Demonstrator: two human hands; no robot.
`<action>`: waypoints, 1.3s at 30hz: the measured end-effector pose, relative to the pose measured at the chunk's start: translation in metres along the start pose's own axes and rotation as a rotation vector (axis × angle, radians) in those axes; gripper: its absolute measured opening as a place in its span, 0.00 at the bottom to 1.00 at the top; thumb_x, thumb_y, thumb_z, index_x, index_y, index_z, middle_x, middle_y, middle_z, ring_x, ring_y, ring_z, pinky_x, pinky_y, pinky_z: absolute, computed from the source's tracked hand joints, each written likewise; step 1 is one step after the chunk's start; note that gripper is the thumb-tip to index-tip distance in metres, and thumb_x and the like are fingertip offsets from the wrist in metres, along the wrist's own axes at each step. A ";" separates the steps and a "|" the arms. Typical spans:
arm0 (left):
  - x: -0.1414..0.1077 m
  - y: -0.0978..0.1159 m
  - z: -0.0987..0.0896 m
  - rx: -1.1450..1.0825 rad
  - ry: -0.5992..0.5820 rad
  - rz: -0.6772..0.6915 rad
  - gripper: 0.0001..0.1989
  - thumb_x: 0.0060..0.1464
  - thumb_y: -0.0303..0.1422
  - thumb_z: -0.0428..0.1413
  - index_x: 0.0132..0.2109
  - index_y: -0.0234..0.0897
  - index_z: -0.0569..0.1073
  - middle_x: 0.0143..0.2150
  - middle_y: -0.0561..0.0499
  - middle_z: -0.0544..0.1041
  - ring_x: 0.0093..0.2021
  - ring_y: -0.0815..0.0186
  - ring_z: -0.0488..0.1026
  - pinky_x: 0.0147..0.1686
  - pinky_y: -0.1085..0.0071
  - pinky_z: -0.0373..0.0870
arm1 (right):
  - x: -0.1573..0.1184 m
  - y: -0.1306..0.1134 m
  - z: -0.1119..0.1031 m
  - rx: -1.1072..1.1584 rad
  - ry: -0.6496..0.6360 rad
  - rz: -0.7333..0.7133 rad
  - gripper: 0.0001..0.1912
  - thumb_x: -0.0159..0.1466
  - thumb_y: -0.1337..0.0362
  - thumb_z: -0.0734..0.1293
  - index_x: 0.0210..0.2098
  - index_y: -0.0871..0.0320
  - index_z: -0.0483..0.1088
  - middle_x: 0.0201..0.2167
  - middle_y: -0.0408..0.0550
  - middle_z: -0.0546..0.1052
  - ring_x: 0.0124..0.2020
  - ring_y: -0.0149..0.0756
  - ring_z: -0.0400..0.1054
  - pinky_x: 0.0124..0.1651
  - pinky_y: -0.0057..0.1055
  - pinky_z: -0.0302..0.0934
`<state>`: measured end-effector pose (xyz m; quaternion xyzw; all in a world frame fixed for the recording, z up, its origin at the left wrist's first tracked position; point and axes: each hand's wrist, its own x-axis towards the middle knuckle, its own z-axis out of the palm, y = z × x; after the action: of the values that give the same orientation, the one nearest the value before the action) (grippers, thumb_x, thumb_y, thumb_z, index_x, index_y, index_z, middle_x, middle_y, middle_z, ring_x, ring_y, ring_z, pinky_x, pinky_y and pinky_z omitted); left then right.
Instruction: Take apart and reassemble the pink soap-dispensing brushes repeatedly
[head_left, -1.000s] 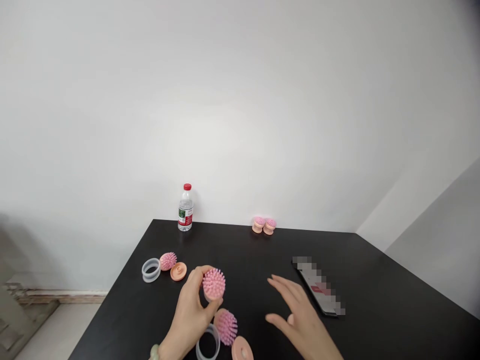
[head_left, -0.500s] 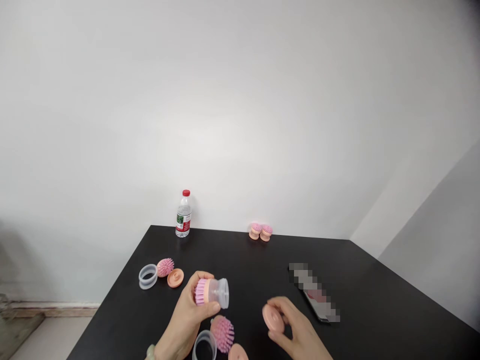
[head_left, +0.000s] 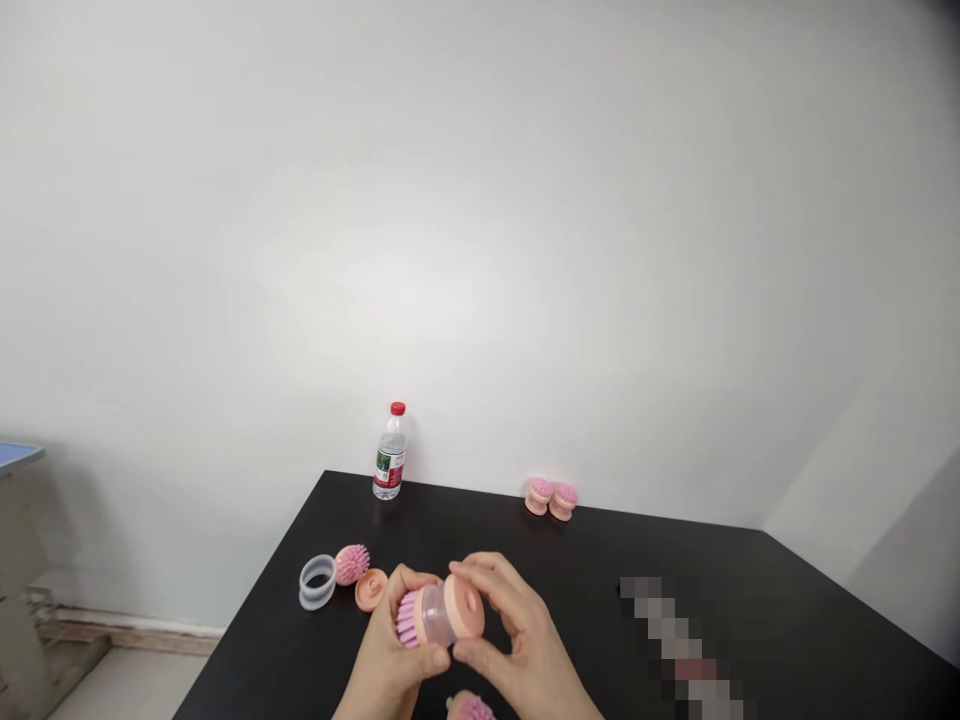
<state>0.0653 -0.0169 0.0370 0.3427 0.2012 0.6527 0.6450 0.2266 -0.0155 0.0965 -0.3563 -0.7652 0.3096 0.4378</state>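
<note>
My left hand [head_left: 395, 640] is wrapped round a pink bristled brush head [head_left: 409, 618] joined to a clear collar [head_left: 436, 613], bristles facing left. Thumb and fingers of my right hand [head_left: 514, 625] grip a peach round cap [head_left: 466, 607], which sits against the collar's right end. On the left of the black table lie a clear ring [head_left: 317, 582], a pink bristled head [head_left: 352, 564] and a peach cap [head_left: 370, 590]. Part of another bristled piece [head_left: 470, 706] shows at the bottom edge, below my hands.
A red-capped water bottle [head_left: 390, 455] stands at the back left of the black table [head_left: 585, 570]. Two assembled pink brushes [head_left: 551, 499] sit by the wall. A pixelated object [head_left: 679, 650] lies at the right. A blue-topped table [head_left: 19, 457] shows far left.
My right hand has moved left and brought the peach cap against the clear collar. The view has shifted, so the near ring and near cap are out of frame.
</note>
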 end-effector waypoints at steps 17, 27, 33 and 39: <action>-0.010 -0.004 -0.017 -0.272 -0.183 -0.579 0.21 0.53 0.48 0.64 0.43 0.35 0.77 0.30 0.50 0.79 0.27 0.69 0.77 0.32 0.74 0.71 | 0.008 -0.036 -0.026 -0.193 -0.312 -0.463 0.13 0.75 0.63 0.58 0.40 0.53 0.74 0.43 0.48 0.77 0.50 0.38 0.70 0.55 0.34 0.68; -0.001 0.003 0.003 0.100 -0.103 -0.111 0.34 0.21 0.42 0.78 0.37 0.37 0.74 0.31 0.54 0.77 0.29 0.72 0.68 0.29 0.78 0.61 | 0.003 -0.001 -0.005 -0.538 0.163 -0.348 0.38 0.64 0.29 0.49 0.20 0.56 0.61 0.17 0.41 0.66 0.17 0.30 0.60 0.23 0.29 0.53; -0.001 0.008 0.002 0.313 0.051 0.031 0.35 0.20 0.46 0.77 0.38 0.39 0.76 0.35 0.54 0.74 0.33 0.67 0.69 0.32 0.73 0.63 | 0.004 -0.006 -0.010 -0.444 0.005 -0.225 0.32 0.65 0.34 0.57 0.35 0.58 0.71 0.30 0.46 0.73 0.29 0.36 0.69 0.31 0.30 0.65; 0.001 0.010 -0.001 0.344 -0.041 0.011 0.30 0.29 0.52 0.73 0.34 0.35 0.74 0.28 0.57 0.69 0.27 0.73 0.63 0.27 0.76 0.58 | 0.001 -0.020 -0.025 -0.382 -0.207 -0.173 0.24 0.62 0.69 0.74 0.56 0.55 0.69 0.47 0.51 0.72 0.47 0.41 0.70 0.51 0.32 0.68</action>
<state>0.0576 -0.0163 0.0430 0.4624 0.2951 0.6052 0.5769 0.2429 -0.0222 0.1232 -0.3319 -0.8784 0.1554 0.3067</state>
